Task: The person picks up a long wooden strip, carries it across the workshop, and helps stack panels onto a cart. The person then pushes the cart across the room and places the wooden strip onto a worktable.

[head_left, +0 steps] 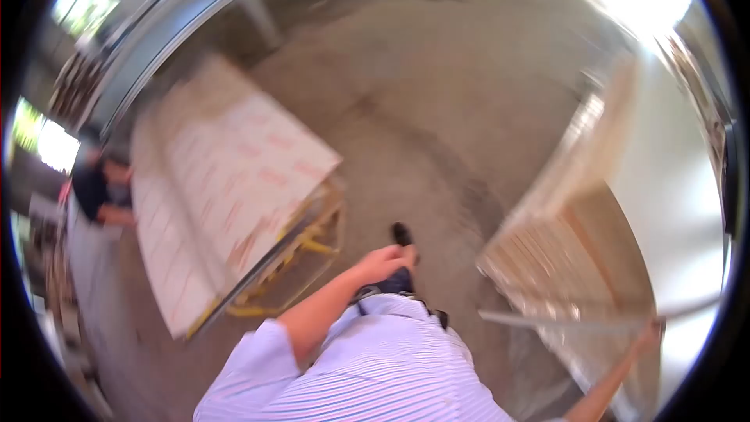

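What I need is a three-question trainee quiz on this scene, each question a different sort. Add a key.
1. Multiple choice: which part of the camera wearer is nearest the long thin strip?
A) the left foot
B) the right hand
C) the left elbow

2. True or false: the other person, at the edge of the large pale sheet, wears a dark top.

3. Fill in the blank: the blurred marks across the large pale sheet are ____ in colour.

Key:
1. B
2. True
3. Reddish; the lettering itself is too blurred to read.
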Motion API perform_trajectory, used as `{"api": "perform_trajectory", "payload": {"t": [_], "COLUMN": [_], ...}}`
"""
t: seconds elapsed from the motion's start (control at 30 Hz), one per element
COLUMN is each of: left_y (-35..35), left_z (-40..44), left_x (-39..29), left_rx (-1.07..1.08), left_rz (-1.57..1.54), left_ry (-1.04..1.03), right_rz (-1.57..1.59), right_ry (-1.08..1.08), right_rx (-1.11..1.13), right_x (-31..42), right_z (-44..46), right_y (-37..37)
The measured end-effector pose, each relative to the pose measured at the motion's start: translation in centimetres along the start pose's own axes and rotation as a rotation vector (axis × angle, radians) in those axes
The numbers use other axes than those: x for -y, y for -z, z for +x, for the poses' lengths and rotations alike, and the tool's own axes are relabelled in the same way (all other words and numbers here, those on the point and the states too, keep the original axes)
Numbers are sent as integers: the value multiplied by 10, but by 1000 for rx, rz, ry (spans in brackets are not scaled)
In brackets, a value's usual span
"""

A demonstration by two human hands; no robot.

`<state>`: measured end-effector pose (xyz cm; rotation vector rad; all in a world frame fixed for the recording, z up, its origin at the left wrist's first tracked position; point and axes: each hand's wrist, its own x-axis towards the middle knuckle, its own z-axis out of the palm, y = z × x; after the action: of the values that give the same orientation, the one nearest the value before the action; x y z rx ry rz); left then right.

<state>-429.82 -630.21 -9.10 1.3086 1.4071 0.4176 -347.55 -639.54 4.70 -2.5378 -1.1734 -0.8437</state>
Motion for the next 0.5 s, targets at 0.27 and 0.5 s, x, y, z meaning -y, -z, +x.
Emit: {"api": "perform_trajectory", "payload": {"t": [0.27,0.5], "left_y": [97,192], "left_z": [146,285], "left_x": [-102,-74], "left_rx": [118,-276], "left_rz": [-261,-333], "left_ry": [-145,48], "right_rz": [52,413], "right_ry": [116,456], "right_rx": [-257,-391], "right_x": [295,577], "right_z": [152,301], "right_y": [61,49]}}
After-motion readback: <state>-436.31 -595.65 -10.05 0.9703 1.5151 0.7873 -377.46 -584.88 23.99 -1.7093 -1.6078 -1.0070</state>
